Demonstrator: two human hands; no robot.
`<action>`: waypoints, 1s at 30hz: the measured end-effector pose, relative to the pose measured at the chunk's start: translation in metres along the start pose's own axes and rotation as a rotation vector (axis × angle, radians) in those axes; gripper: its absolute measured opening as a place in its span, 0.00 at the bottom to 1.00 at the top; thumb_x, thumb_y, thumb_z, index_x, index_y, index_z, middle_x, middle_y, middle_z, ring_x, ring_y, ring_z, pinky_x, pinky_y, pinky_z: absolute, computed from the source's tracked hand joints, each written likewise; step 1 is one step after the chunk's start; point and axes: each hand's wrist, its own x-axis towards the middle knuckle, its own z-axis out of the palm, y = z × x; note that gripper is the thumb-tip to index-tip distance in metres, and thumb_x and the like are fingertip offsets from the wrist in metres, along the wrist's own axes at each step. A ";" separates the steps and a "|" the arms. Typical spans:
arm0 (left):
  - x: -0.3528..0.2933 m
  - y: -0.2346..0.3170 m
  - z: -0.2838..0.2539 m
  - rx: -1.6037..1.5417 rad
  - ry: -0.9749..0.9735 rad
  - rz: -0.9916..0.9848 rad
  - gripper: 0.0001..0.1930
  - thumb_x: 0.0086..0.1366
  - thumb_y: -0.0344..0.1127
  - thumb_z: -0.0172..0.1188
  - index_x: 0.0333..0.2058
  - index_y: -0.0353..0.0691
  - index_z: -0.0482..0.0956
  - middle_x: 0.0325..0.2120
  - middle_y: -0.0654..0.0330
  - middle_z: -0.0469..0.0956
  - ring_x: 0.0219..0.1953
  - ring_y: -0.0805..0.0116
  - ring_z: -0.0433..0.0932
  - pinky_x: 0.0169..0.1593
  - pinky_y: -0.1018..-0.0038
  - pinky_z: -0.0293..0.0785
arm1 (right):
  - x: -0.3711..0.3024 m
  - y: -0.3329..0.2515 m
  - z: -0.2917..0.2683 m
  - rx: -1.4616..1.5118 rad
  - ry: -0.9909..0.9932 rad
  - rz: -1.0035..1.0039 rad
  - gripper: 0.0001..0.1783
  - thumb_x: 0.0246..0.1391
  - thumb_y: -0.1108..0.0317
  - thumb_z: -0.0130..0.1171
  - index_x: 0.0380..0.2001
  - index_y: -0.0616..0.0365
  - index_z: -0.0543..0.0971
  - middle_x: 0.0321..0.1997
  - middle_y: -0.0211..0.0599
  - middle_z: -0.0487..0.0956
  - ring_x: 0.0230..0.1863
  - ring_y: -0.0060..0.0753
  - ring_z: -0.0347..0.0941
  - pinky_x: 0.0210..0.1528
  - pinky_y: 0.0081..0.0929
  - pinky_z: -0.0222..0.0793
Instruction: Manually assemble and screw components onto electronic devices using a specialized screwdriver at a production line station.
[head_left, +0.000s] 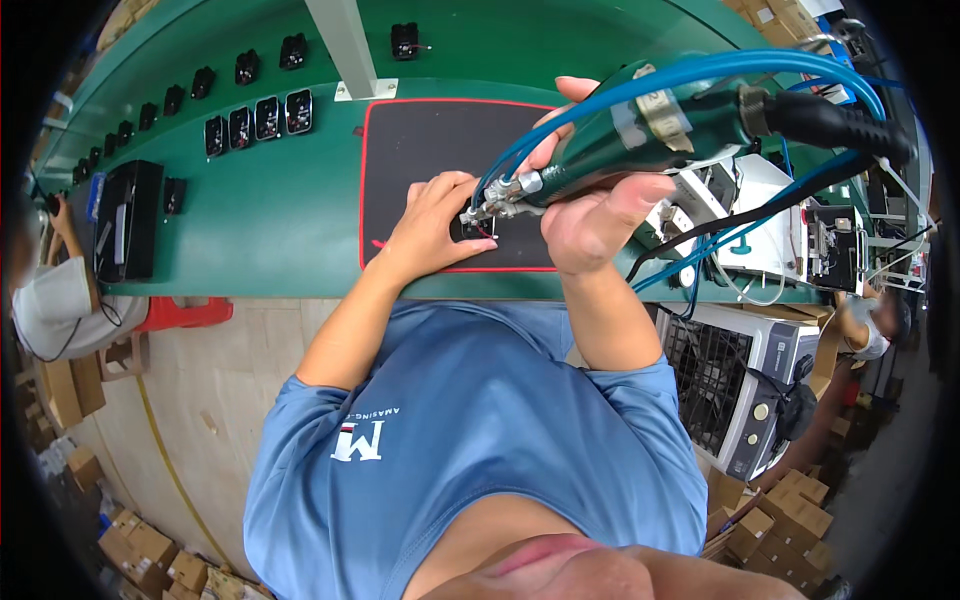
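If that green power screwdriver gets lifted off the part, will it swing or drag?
Probably drags: blue hoses and a black cable trail from the screwdriver. Likely top-heavy, filling the right hand. The small black part looks light; the left hand steadies it.

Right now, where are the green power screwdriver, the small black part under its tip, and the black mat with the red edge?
Green power screwdriver [640,130]: head view, on its green body.
Small black part [472,230]: head view, on its visible top.
Black mat [420,140]: head view, on a bare patch.
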 end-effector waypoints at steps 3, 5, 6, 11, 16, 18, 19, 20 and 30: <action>-0.002 -0.001 -0.001 0.002 -0.023 0.037 0.40 0.44 0.47 0.75 0.56 0.42 0.71 0.50 0.58 0.71 0.55 0.59 0.68 0.56 0.65 0.58 | -0.009 -0.001 0.008 -0.021 -0.015 -0.011 0.56 0.52 0.20 0.33 0.48 0.74 0.68 0.24 0.39 0.74 0.23 0.26 0.71 0.22 0.21 0.69; -0.005 -0.001 0.001 -0.010 -0.003 0.045 0.40 0.43 0.48 0.75 0.56 0.42 0.71 0.50 0.59 0.72 0.54 0.59 0.69 0.56 0.65 0.58 | -0.017 0.005 0.012 -0.029 0.072 -0.016 0.56 0.52 0.20 0.33 0.47 0.73 0.69 0.23 0.38 0.75 0.23 0.26 0.71 0.23 0.20 0.68; -0.007 0.000 0.002 -0.018 0.021 0.049 0.41 0.43 0.49 0.75 0.56 0.42 0.71 0.49 0.59 0.72 0.54 0.59 0.69 0.55 0.65 0.59 | -0.020 0.007 0.010 -0.050 0.070 -0.007 0.57 0.51 0.19 0.31 0.47 0.73 0.69 0.23 0.37 0.75 0.23 0.26 0.70 0.23 0.20 0.67; -0.009 -0.004 0.003 -0.046 0.033 0.056 0.42 0.42 0.50 0.76 0.56 0.42 0.71 0.49 0.58 0.72 0.52 0.59 0.70 0.55 0.66 0.59 | -0.022 0.011 0.010 -0.038 0.125 -0.001 0.58 0.49 0.17 0.30 0.48 0.73 0.69 0.22 0.37 0.74 0.23 0.25 0.70 0.23 0.20 0.67; -0.006 -0.002 0.003 -0.036 0.011 0.036 0.42 0.42 0.49 0.76 0.56 0.42 0.71 0.48 0.58 0.72 0.52 0.59 0.70 0.55 0.65 0.59 | -0.021 0.007 0.010 -0.007 0.094 0.047 0.60 0.47 0.16 0.32 0.49 0.72 0.68 0.22 0.37 0.74 0.23 0.25 0.70 0.24 0.19 0.67; -0.005 -0.002 0.002 -0.031 0.008 0.036 0.42 0.42 0.49 0.76 0.56 0.42 0.71 0.48 0.58 0.72 0.52 0.59 0.71 0.55 0.65 0.59 | -0.019 0.007 0.007 0.020 0.075 0.038 0.60 0.47 0.15 0.32 0.50 0.72 0.68 0.22 0.37 0.74 0.23 0.25 0.70 0.24 0.19 0.67; -0.005 -0.001 0.002 -0.026 0.004 0.035 0.42 0.42 0.49 0.76 0.56 0.42 0.71 0.48 0.58 0.72 0.52 0.59 0.71 0.54 0.65 0.59 | -0.019 0.006 0.007 0.020 0.075 0.039 0.60 0.47 0.15 0.32 0.50 0.72 0.68 0.22 0.37 0.74 0.23 0.25 0.70 0.24 0.19 0.67; -0.005 -0.002 0.002 -0.027 0.004 0.035 0.42 0.42 0.49 0.76 0.56 0.42 0.71 0.48 0.58 0.72 0.52 0.59 0.71 0.54 0.65 0.59 | -0.019 0.005 0.007 0.009 0.066 0.042 0.60 0.47 0.16 0.33 0.50 0.72 0.68 0.22 0.37 0.74 0.23 0.25 0.70 0.24 0.19 0.67; -0.006 -0.003 0.003 -0.029 0.022 0.046 0.41 0.42 0.49 0.76 0.56 0.40 0.71 0.47 0.58 0.73 0.51 0.58 0.71 0.53 0.65 0.60 | -0.026 0.019 0.004 0.006 0.078 0.018 0.57 0.49 0.18 0.36 0.49 0.71 0.68 0.25 0.37 0.75 0.25 0.24 0.69 0.24 0.19 0.66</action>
